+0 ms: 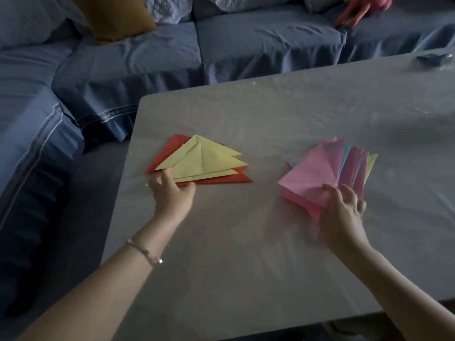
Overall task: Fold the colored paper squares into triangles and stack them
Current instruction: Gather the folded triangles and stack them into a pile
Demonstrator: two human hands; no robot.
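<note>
Scanning from the left, I see a blue sofa (pixel 123 65) wrapping round the table's left and far sides, with a mustard cushion (pixel 115 18) on it. On the grey table (pixel 246 242), the stack of triangles (pixel 209 161) lies near the left edge, yellow ones on red ones, their edges not lined up. The left hand (pixel 172 190), a bracelet (pixel 145 252) on its wrist, pinches the stack's near-left corner, fingers curled on top and thumb at the red edge. Well apart to the right sits a pile of squares (pixel 310 173), fanned out, pink on top with blue and yellow edges showing. The right hand (pixel 342 212) rests on its near corner, fingers bent and slightly spread. It is blurred, so I cannot tell if it grips. Top right, another person's hand (pixel 357 11) touches the sofa.
</note>
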